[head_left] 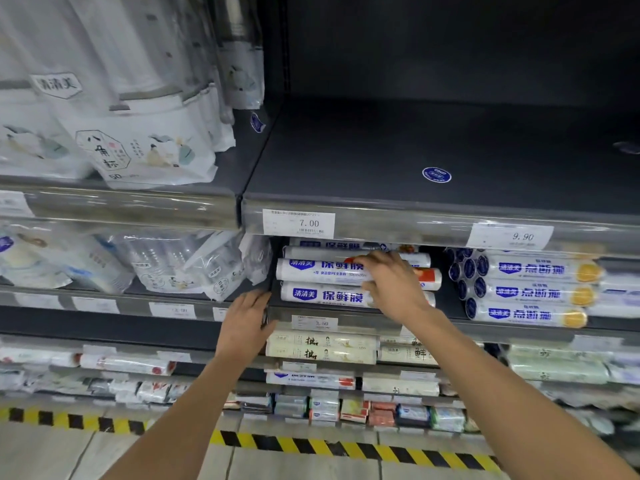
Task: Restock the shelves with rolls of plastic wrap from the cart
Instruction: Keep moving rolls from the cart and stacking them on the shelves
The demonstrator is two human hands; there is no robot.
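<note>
On middle shelf (446, 304), right hand (391, 285) is gripping a wrap roll (311, 271); left hand (246, 323) is resting flat on its front edge.

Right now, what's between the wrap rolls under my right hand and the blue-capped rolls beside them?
Just bare dark shelf, seen in the head view.

I see white plastic wrap rolls (322, 271) with blue badges, blue lettering and red ends. The neighbouring rolls (533, 292) are white with dark blue end caps and an orange citrus print. The top shelf (381, 150) is dark grey and carries a round blue sticker (436, 175). The cup packs (149, 150) are white with pale green figures. The floor tape (311, 445) is striped yellow and black.
</note>
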